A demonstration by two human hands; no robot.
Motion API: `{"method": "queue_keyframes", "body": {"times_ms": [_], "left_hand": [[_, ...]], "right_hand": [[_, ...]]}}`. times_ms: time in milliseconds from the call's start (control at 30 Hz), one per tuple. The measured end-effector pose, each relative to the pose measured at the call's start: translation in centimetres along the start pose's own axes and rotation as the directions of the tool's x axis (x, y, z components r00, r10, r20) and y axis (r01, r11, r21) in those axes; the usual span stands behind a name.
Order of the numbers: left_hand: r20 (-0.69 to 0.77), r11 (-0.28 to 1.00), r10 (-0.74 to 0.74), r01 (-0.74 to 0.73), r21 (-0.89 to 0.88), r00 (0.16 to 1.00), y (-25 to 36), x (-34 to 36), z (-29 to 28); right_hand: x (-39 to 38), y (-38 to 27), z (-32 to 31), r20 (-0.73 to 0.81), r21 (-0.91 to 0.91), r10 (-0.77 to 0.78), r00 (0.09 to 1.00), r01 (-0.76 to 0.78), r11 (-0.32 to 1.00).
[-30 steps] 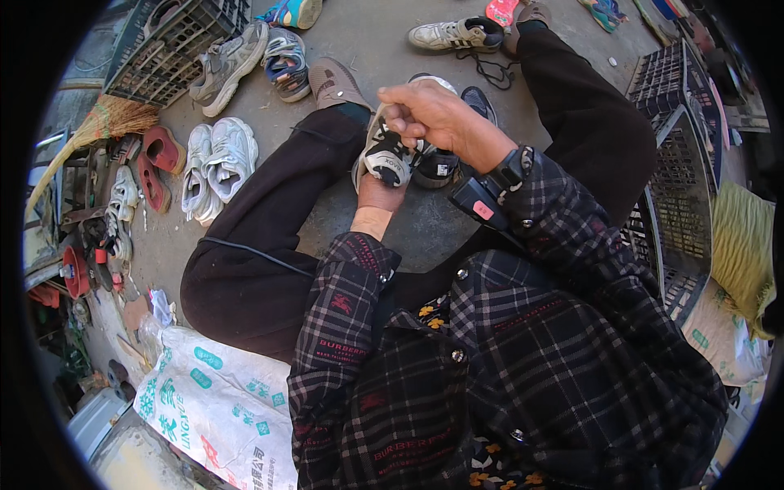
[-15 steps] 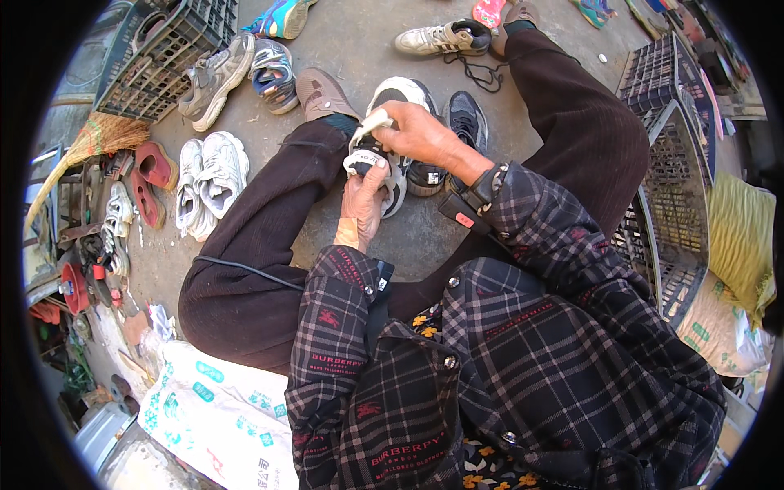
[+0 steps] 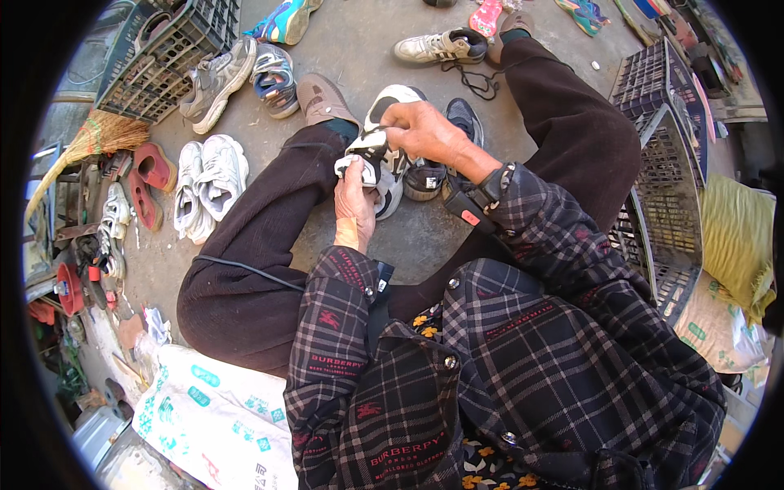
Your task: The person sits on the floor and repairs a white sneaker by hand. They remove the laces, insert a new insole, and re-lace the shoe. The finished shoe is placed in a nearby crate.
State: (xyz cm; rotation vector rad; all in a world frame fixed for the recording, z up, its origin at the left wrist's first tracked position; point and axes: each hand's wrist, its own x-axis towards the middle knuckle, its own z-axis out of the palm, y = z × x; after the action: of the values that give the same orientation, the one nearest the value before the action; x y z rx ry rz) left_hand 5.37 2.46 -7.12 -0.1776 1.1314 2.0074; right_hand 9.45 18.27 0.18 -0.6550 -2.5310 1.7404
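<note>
My left hand (image 3: 356, 200) grips a black and white shoe (image 3: 367, 155) from the near side, thumb on its white part. My right hand (image 3: 425, 131), fingers bent in a pinch, holds the far side of that shoe. Just behind, a white and black sneaker (image 3: 390, 98) lies on the concrete floor, partly covered by my hands. A dark sneaker (image 3: 464, 114) and another dark shoe (image 3: 424, 180) are to the right, between my brown-trousered legs. What exactly my fingertips pinch is too small to make out.
White sneakers (image 3: 216, 175), red shoes (image 3: 155, 163) and a straw broom (image 3: 98, 139) lie left. Plastic crates stand upper left (image 3: 163, 57) and right (image 3: 670, 229). More shoes lie ahead, including a white one (image 3: 437, 47). A white sack (image 3: 204, 416) is at lower left.
Both hands and the held shoe have shifted left since a second ago. My right hand's fingers have moved onto the shoe, and more of the sneaker behind it shows.
</note>
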Motion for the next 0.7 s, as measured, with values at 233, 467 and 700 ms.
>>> {"method": "queue_keyframes", "body": {"times_ms": [233,467,700], "left_hand": [[-0.077,0.994,0.056,-0.049,0.098,0.995,0.4,-0.1,0.1],[-0.206,0.993,0.116,-0.112,0.036,0.972,0.0,0.2,0.5],[-0.11,0.998,0.055,-0.057,-0.014,0.992,0.3,0.1,0.3]], "right_hand": [[0.4,-0.9,-3.4,0.045,-0.163,0.001,0.999,0.007,0.987],[1.5,-2.9,-6.8,0.168,-0.891,0.095,0.981,0.11,0.44],[2.7,-4.3,-8.3,-0.253,-0.681,-0.804,0.538,0.492,0.543]]}}
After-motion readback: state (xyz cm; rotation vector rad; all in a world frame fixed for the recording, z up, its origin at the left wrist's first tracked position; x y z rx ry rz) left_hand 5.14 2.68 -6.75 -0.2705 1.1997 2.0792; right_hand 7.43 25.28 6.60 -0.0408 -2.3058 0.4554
